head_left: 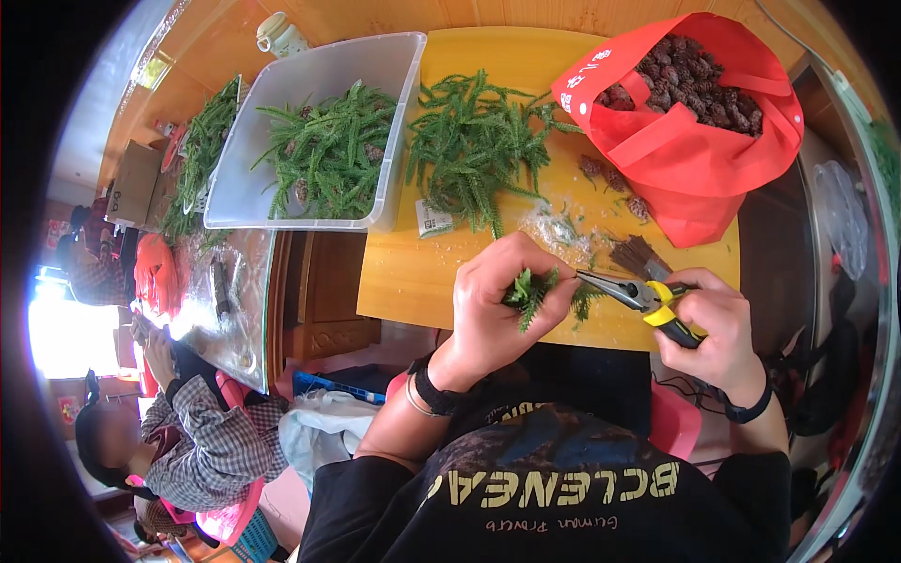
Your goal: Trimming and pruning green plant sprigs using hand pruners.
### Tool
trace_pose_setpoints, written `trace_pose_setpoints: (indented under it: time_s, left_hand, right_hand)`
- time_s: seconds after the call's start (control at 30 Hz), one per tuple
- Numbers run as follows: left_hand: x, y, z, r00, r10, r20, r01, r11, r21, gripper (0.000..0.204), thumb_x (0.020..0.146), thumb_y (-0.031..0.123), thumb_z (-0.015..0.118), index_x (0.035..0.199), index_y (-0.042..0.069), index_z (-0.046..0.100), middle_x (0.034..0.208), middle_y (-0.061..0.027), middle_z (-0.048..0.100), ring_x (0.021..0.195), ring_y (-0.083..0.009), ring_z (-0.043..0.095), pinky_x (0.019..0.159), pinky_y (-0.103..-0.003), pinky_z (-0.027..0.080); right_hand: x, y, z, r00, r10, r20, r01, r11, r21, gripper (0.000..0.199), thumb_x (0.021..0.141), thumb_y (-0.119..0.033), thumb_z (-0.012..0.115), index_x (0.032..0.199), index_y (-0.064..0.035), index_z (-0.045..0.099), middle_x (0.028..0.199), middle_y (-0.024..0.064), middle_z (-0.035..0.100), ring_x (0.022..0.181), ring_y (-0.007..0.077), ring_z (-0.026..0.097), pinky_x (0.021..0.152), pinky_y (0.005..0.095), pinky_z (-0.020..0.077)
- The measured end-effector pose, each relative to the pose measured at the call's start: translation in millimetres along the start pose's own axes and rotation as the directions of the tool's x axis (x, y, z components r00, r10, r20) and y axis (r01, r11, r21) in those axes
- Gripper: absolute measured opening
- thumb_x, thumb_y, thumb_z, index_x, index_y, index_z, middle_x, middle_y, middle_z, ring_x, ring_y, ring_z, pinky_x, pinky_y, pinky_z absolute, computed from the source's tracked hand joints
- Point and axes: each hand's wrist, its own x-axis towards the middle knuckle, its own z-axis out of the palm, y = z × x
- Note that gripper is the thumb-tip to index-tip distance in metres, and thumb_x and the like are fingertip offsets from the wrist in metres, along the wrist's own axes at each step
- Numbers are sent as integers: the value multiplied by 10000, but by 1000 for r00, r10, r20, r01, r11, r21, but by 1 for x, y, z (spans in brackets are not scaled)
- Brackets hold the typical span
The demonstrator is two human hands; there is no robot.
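My left hand is closed around a small green sprig, whose leafy ends stick out between the fingers. In my right hand are needle-nose pliers with yellow and black handles. Their jaws point left and reach the fingertips of my left hand; whether they pinch a wire or stem there is too small to tell. Just beyond my hands, a bundle of thin brown wires or stems lies on the yellow table. White flakes are scattered beside it.
Green sprigs are heaped on the table. Left of them stands a clear plastic bin with sprigs and pine cones. A red bag of pine cones stands at the far right. A person in a checked shirt sits at the left.
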Motion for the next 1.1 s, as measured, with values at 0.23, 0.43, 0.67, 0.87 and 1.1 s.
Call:
trace_pose_setpoints:
  time_s: [0.23, 0.43, 0.67, 0.87, 1.1]
  left_hand:
    - [-1, -6, -8, 958, -215, 190, 265, 914, -306, 137, 736, 64, 639, 826, 4, 553, 797, -75, 578, 644, -123, 527, 571, -254, 429]
    - [-3, -5, -14, 906, -276, 320, 415, 728, -546, 138, 783, 23, 650, 891, -5, 568, 842, -30, 563, 747, -89, 533, 667, -232, 437]
    - [-4, -11, -10, 977, -151, 151, 189, 939, -288, 223, 708, 37, 731, 855, -8, 571, 831, -110, 617, 746, -162, 583, 660, -262, 463]
    - [-2, -10, -12, 993, -36, 112, 51, 990, -130, 228, 641, -19, 758, 799, 17, 597, 786, -86, 624, 753, -186, 605, 666, -277, 474]
    - [0, -12, -10, 994, 71, 83, -72, 997, 10, 252, 585, -57, 750, 771, 28, 604, 741, -80, 617, 717, -195, 605, 656, -278, 473]
  right_hand:
    - [2, -1, -8, 995, 64, 78, -69, 996, 64, 279, 536, -22, 673, 596, -50, 403, 573, 96, 502, 720, 354, 605, 596, 363, 479]
    - [9, -2, -9, 997, 47, 66, -53, 995, 86, 290, 534, -23, 677, 605, -54, 397, 584, 100, 526, 736, 352, 609, 604, 362, 480]
    - [8, 0, -7, 998, 38, 48, -40, 998, 43, 289, 522, -34, 682, 596, -53, 404, 577, 104, 523, 693, 358, 602, 587, 366, 481]
    - [12, -8, -13, 997, 14, 70, -12, 1000, -23, 277, 511, -30, 683, 584, -48, 416, 556, 115, 482, 665, 357, 592, 557, 367, 474]
    - [13, -14, -15, 998, 22, 60, -18, 997, -74, 269, 501, -37, 687, 589, -45, 433, 596, 132, 520, 665, 352, 593, 558, 363, 469]
